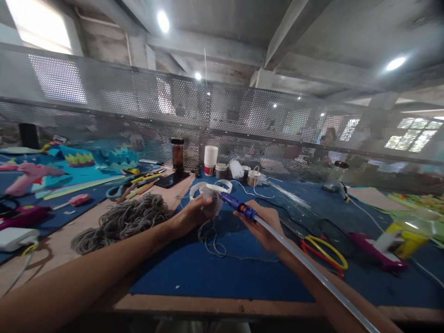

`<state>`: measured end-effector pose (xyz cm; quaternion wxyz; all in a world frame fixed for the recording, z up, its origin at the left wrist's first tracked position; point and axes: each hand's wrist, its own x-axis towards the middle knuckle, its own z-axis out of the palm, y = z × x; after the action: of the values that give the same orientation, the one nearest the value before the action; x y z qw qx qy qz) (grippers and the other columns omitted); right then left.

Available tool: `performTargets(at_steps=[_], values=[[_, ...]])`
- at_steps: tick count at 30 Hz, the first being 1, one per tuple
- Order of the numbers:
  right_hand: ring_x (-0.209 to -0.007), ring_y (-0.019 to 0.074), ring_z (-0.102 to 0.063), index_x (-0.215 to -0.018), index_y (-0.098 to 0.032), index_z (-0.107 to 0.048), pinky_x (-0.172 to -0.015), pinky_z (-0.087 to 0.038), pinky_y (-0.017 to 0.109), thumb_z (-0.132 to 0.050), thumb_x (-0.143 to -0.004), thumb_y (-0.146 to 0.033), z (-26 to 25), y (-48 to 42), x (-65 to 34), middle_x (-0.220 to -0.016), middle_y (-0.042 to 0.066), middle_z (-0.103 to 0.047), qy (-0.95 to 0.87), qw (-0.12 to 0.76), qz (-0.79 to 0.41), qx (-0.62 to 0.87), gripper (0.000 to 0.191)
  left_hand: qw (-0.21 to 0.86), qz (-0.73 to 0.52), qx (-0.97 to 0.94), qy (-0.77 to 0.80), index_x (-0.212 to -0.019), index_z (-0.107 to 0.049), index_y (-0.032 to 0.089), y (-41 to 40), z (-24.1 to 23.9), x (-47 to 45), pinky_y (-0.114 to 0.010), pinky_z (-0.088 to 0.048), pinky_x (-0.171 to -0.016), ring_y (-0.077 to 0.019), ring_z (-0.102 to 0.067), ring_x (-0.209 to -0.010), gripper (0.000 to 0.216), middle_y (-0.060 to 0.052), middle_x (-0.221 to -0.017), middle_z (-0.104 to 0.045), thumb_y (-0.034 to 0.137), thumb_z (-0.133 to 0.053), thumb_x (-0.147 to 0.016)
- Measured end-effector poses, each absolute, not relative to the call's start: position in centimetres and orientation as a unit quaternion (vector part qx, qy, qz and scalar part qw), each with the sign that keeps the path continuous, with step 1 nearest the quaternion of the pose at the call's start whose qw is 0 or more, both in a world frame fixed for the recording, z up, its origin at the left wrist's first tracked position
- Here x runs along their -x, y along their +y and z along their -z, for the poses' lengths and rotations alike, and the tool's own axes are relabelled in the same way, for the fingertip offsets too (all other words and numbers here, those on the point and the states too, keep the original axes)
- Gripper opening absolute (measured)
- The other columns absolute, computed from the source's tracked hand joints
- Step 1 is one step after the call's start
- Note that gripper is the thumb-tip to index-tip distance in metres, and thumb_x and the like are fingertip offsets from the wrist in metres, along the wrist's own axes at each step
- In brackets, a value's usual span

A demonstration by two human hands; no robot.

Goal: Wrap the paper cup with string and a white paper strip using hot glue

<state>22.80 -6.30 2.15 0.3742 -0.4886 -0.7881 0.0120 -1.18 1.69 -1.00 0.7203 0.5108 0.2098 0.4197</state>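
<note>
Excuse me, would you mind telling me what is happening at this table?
A person's left hand holds a small, partly hidden rounded piece. The right hand grips a blue glue gun with a long clear stick, its front end close to the piece. Grey yarn lies heaped beside the left forearm.

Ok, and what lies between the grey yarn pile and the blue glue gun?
In the head view, the left hand and the greyish piece it holds; loose grey strands lie nearer the viewer, on the blue mat.
</note>
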Motion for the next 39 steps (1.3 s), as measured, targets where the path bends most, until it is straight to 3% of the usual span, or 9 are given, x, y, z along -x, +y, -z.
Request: performTargets(at_steps=[19,39], values=[[-0.059,0.0153,-0.061,-0.09,-0.022,-0.062,-0.055,-0.038,0.021,-0.054,-0.097,-0.045,-1.73,-6.07,-22.84,-0.069,0.001,-0.066,-0.795,0.387,0.06,0.463,0.025,0.716,-0.425,-0.504,0.227,-0.11,-0.064,0.022,1.24,0.42,0.93,-0.026,-0.048,-0.068,-0.0146,-0.06,-0.078,0.029,-0.001,-0.091,-0.066,0.031,-0.072,-0.083],[-0.053,0.0121,-0.054,-0.085,-0.021,-0.057,-0.054,-0.035,0.021,-0.053,-0.098,-0.046,-1.86,-6.02,-22.96,-0.064,-0.002,-0.059,-0.796,0.387,0.059,0.461,0.028,0.725,-0.415,-0.507,0.211,-0.119,-0.063,0.022,1.83,0.97,1.2,-0.027,-0.051,-0.07,-0.0166,-0.063,-0.082,0.034,-0.004,-0.098,-0.067,0.035,-0.066,-0.088]])
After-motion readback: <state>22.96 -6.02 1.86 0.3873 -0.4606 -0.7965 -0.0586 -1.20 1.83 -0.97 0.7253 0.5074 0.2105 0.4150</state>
